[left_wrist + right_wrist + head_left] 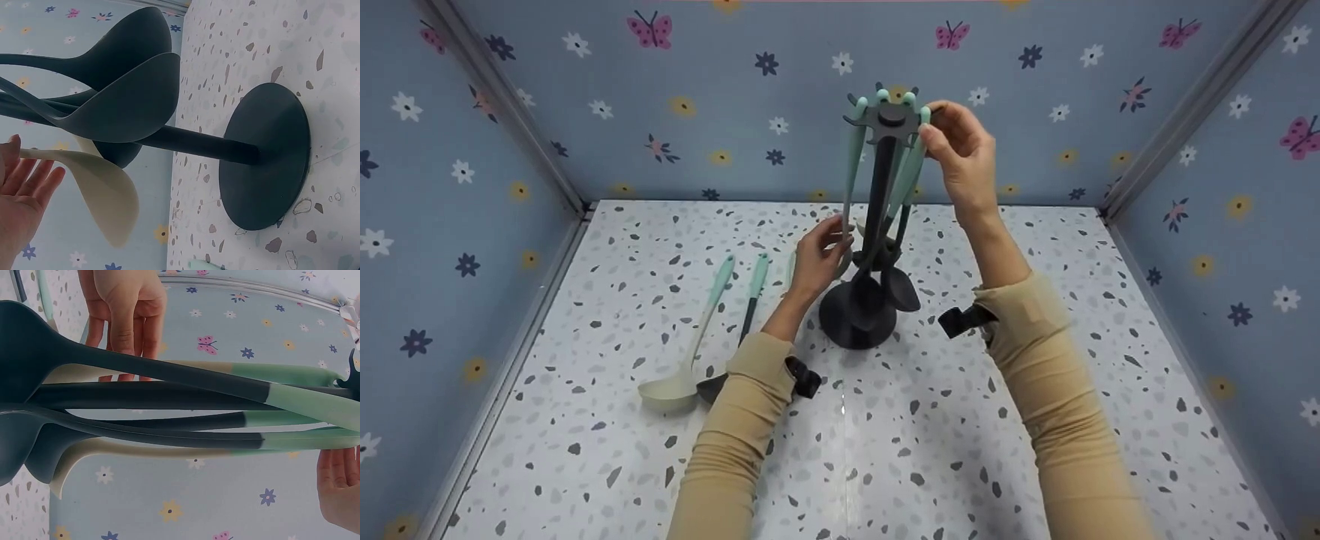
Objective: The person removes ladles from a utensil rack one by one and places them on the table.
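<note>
Head view: our right hand (969, 165), raised at upper right, pinches a smooth mint handle (915, 159) on the black disc-based utensil stand (879, 202), centre. Left wrist: at left, our left hand (22, 214) pinches a curved cream utensil (109, 191) by its stem. Right wrist: dark, mint-handled utensils (169, 370) span the frame; our left fingers (151, 340) point down.

Left fingers (48, 184) on cream utensil (112, 197) near dark utensils (126, 107) and round-based stand (267, 163)

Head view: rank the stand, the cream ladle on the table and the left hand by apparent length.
1. Stand
2. Cream ladle
3. Left hand
Nearness to the camera may exaggerate the stand.
</note>
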Motion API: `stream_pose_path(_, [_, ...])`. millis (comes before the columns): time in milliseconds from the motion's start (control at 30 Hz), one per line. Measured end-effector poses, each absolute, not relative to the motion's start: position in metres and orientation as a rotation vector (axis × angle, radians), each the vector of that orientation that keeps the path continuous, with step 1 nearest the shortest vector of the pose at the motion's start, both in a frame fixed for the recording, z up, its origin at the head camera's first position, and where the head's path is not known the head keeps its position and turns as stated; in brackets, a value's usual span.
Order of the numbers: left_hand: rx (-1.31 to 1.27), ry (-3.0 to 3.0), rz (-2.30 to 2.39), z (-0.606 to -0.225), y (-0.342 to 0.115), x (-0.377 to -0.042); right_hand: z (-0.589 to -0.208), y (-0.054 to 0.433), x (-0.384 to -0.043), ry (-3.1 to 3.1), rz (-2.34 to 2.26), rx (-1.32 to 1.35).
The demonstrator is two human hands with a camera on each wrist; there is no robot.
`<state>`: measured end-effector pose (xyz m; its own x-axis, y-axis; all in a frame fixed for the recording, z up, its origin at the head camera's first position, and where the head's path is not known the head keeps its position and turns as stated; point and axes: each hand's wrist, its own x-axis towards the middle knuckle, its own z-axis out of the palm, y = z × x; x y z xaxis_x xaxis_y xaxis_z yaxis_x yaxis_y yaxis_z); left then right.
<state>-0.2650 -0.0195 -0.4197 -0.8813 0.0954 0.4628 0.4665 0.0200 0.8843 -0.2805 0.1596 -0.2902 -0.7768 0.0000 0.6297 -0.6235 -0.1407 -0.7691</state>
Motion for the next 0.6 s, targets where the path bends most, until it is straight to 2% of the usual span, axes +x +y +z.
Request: stream_pose_path(600, [-0.591, -1.956, -1.956, -0.4225, -0.0188, -0.2639, -0.2916, 0.1605, -0.2815, -1.740, 1.942, 0.683])
